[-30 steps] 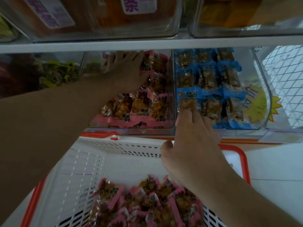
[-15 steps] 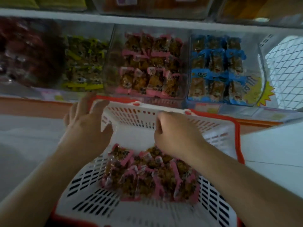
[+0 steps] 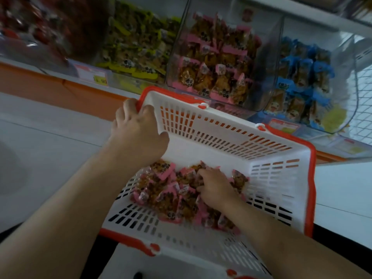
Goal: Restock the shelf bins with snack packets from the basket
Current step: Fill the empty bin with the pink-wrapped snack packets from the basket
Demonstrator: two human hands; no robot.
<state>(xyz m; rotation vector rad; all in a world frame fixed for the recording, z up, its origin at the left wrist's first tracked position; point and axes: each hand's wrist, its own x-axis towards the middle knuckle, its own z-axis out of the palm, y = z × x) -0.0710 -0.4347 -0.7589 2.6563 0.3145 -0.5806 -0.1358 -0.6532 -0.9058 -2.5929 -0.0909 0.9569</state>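
Head view: left hand (image 3: 138, 129) clamps the slotted white plastic basket (image 3: 231, 137) at its orange rim; right hand (image 3: 216, 186) curls into glossy pink packets (image 3: 171, 196), grip unclear.

- The right hand's fingertips (image 3: 203, 174) are buried among the pink packets (image 3: 173, 200).
- The red-packet bin (image 3: 34, 27) is blurred and cut off at the left edge.
- The basket (image 3: 231, 137) is cropped at the bottom.

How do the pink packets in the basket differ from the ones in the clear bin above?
The pink-edged snack packets in the white basket lie in a loose, jumbled heap; the pink-edged packets in the clear shelf bin are stacked high against its front. The right hand is in the basket heap; nothing touches the bin's. Both look like the same product.
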